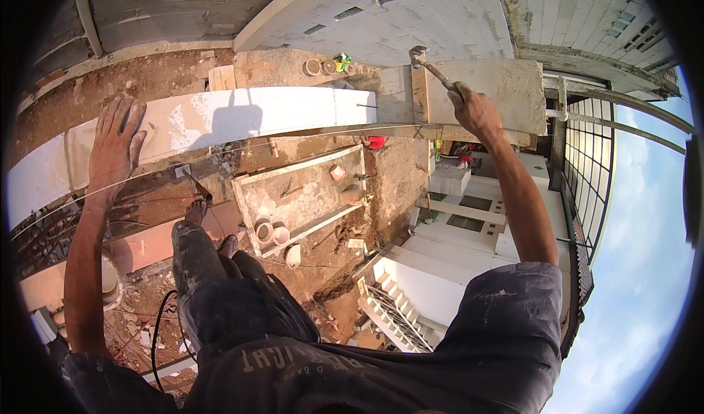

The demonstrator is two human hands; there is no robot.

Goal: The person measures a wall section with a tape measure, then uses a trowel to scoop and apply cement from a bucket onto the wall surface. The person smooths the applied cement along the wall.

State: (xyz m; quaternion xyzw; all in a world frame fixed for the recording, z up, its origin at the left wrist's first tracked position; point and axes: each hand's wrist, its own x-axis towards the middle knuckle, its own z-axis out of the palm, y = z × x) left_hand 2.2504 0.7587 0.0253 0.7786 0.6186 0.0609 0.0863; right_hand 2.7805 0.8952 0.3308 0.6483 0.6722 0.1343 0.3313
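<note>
Site, seen from above. Containers: shallow rectangular tray [253, 194] of grey mortar on the ground below, its fill smeared and partly scraped, a small red-and-white cup [337, 172] lying in its far corner; two short pipe rings [272, 233], hollow, set at the tray's near end, a third pale cup [292, 255] just outside the rim; further rings [320, 66] on the upper ledge beside a green-yellow scrap. White bucket [108, 278] at lower left, contents not discernible. Hammer [434, 68]: metal head raised over the grey concrete slab [506, 84], handle slanting down into the right hand [473, 110], which is clenched round it, arm fully extended. Left hand [116, 139]: flat, fingers spread, palm pressed on the white wall top [242, 117], holding nothing. Hands well apart. Bare foot [195, 210] planted below.
</note>
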